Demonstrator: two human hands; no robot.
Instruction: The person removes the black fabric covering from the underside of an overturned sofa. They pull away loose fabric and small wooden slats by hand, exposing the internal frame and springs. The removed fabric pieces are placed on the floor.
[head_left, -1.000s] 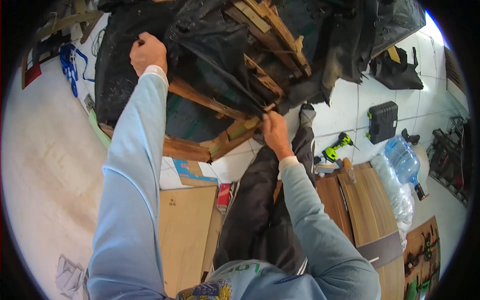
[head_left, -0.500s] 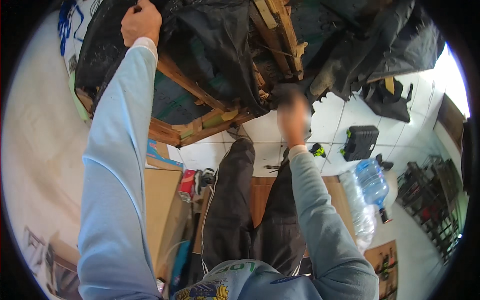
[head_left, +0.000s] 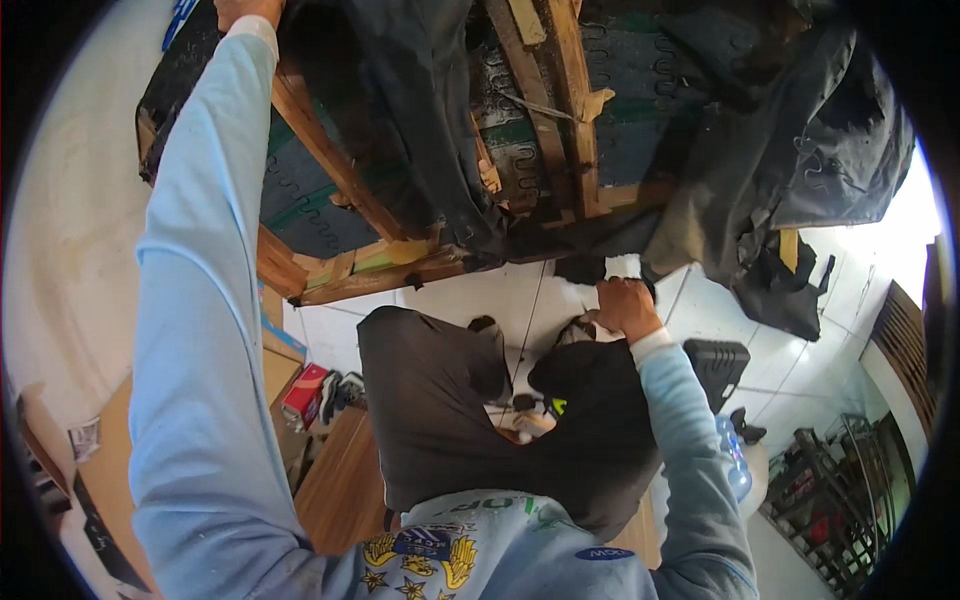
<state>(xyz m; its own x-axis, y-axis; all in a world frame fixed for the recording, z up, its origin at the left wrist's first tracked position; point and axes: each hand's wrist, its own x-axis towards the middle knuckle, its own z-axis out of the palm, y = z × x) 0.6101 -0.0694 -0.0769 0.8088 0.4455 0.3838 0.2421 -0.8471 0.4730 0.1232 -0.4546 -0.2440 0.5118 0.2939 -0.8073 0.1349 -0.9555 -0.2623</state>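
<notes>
We have our left hand (head_left: 247, 10) at the upper edge of the view, beside the black covering on the left of a wooden frame (head_left: 335, 162); its fingers are cut off, so we cannot tell whether they are clamped on anything. Our right hand (head_left: 628, 308) is below the frame's lower rail, knuckles up and fingers bent; dark material shows just beyond them, but we cannot tell whether they close on it.

The frame fills the upper part of our view, with wavy springs (head_left: 525, 165) showing between its beams. Black fabric (head_left: 415, 130) hangs loosely across the middle of it, and a larger torn sheet (head_left: 720, 190) drapes over its right side, above and to the right of our right hand.

Below, our dark trousers (head_left: 440, 430) spread over the white tiled floor (head_left: 500, 305). Beside our left thigh we see a red box (head_left: 303, 397). To the right, near our forearm, are a black case (head_left: 714, 372) and a blue bottle (head_left: 735, 460), with a metal rack (head_left: 830, 500) farther out.
</notes>
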